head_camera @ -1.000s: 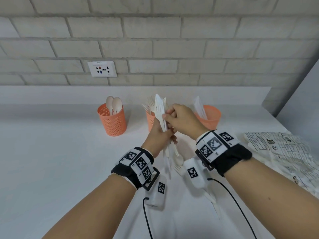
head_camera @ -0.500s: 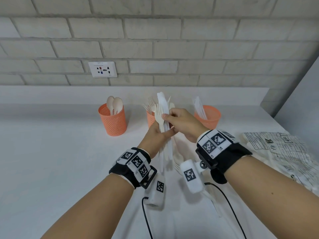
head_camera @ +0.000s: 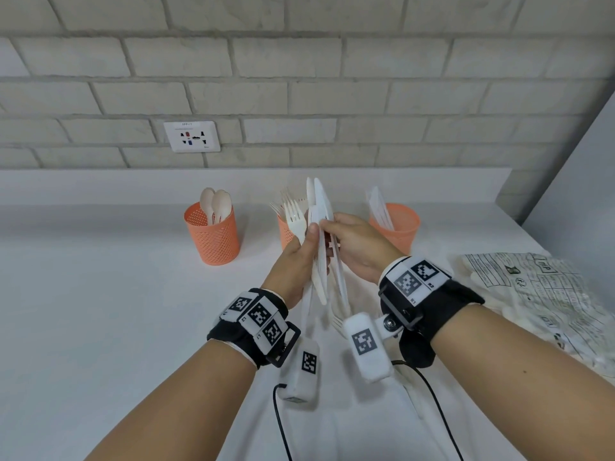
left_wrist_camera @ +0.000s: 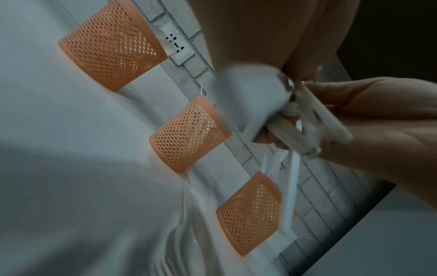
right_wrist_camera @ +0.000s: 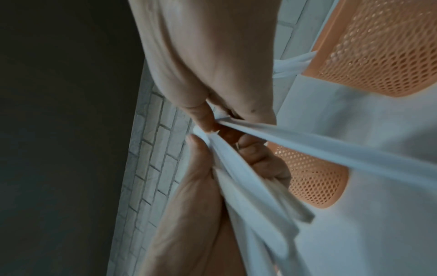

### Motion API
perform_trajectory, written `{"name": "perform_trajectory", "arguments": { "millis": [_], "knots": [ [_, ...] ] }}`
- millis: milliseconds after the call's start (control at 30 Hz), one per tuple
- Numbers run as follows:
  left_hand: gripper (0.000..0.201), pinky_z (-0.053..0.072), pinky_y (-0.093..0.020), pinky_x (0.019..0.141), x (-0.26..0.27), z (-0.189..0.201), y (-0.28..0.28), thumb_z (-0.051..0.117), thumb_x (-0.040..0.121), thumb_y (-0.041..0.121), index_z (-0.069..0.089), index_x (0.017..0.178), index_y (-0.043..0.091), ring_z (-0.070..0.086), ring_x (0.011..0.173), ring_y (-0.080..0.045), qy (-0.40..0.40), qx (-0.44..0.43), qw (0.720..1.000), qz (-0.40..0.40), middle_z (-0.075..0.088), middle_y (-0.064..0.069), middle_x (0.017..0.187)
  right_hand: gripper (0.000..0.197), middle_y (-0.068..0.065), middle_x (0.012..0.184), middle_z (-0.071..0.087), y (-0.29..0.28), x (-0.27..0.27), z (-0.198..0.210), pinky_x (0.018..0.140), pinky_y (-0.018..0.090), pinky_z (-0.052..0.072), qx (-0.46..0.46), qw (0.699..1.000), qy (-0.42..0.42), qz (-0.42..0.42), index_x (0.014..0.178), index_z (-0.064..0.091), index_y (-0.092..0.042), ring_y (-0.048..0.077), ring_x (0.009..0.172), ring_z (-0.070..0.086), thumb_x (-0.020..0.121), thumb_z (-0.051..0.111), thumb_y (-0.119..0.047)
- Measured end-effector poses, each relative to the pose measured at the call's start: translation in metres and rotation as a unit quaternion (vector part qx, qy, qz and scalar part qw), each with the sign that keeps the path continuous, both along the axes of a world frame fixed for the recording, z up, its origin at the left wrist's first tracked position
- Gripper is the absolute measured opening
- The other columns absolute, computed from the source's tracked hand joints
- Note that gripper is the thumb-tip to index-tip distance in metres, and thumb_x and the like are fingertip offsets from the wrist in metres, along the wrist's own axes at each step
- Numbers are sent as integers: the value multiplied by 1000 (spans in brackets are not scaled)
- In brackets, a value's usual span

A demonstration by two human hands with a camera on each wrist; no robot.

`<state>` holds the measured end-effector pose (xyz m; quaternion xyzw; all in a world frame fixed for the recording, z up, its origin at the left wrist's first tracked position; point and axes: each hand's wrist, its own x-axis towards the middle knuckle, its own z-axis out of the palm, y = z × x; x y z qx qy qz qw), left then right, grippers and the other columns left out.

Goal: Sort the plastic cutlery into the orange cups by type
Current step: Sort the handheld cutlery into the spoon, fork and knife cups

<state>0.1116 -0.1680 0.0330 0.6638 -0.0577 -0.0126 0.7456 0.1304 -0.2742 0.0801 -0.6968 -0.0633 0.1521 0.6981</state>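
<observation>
Raised higher than before, the white cutlery bundle (head_camera: 320, 241) stands upright, gripped by left hand (head_camera: 294, 264) and right hand (head_camera: 357, 247) fingers.

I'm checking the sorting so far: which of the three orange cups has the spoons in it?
The left cup, standing apart toward the wall socket, holds two spoons. The middle cup holds forks, and the right cup holds flat knives.

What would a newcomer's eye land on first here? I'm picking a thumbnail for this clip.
First, the two hands meeting mid-frame: the left hand grips a bundle of white plastic cutlery while the right hand pinches one piece of it. Behind stand three orange mesh cups: the left cup holds spoons, the middle cup forks, the right cup knives.
</observation>
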Motion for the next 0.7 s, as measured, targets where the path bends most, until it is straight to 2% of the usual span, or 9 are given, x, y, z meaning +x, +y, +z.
{"name": "perform_trajectory", "arguments": {
  "millis": [67, 100, 200, 300, 433, 467, 533, 600, 700],
  "knots": [
    [50, 54, -21, 81, 3, -1, 0, 32, 98, 42, 43, 138, 15, 67, 98, -10, 17, -47, 999, 17, 67, -1, 111, 25, 26, 108, 62, -3, 6, -2, 86, 49, 49, 2, 1000, 9, -29, 112, 56, 1, 38, 93, 60, 97, 42, -13],
    [45, 54, -24, 84, 5, 0, 0, 35, 98, 39, 45, 136, 18, 67, 99, -13, 21, -67, 997, 20, 67, -4, 113, 23, 23, 109, 63, -4, 9, -4, 90, 49, 49, 3, 999, 11, -45, 111, 55, -1, 36, 97, 61, 97, 42, -14],
    [24, 54, -29, 78, 7, 5, -3, 43, 98, 27, 60, 114, 20, 66, 87, -19, 22, -98, 995, 24, 70, -3, 93, 18, 18, 104, 62, -8, 15, -6, 89, 51, 51, -5, 997, -4, -77, 107, 52, -7, 32, 92, 61, 98, 40, -17],
    [23, 52, -29, 67, 10, 7, -8, 50, 96, 23, 62, 113, 12, 63, 72, -17, 23, -100, 994, 39, 66, -5, 83, 11, 16, 94, 60, -10, 17, -10, 72, 45, 54, 18, 996, -12, -89, 102, 48, -10, 29, 80, 61, 99, 38, -16],
    [15, 48, -32, 64, 19, 2, -12, 47, 96, 8, 62, 91, 7, 58, 59, -16, 44, -93, 991, 80, 63, -2, 66, 20, 14, 108, 57, -18, 29, -13, 90, 47, 52, -43, 984, -69, -156, 116, 43, -12, 30, 99, 60, 97, 40, -14],
    [16, 42, -33, 61, 21, 0, -11, 46, 95, 6, 58, 85, 8, 53, 55, -17, 52, -88, 990, 93, 60, 0, 59, 24, 11, 108, 56, -23, 32, -9, 89, 40, 53, -71, 978, -96, -173, 120, 42, -12, 28, 98, 59, 97, 39, -14],
    [20, 33, -31, 58, 25, -2, -9, 45, 95, 3, 54, 78, 9, 44, 50, -15, 61, -73, 990, 105, 53, 5, 50, 31, 10, 107, 55, -36, 41, 5, 70, 19, 54, -116, 960, -146, -207, 127, 42, -7, 22, 86, 59, 97, 36, -11],
    [25, 33, -30, 58, 26, -4, -8, 43, 97, 4, 53, 75, 9, 43, 49, -14, 66, -64, 991, 100, 51, 6, 49, 35, 12, 107, 54, -49, 51, 23, 63, 24, 53, -101, 948, -185, -239, 131, 40, -4, 18, 75, 60, 97, 33, -7],
    [25, 35, -28, 59, 23, -4, -8, 42, 97, 4, 53, 76, 10, 42, 52, -14, 67, -68, 991, 92, 50, 3, 52, 31, 8, 106, 51, -61, 68, 46, 80, 35, 53, -118, 909, -268, -298, 127, 40, -2, 23, 86, 60, 98, 31, -6]
  ]
}}
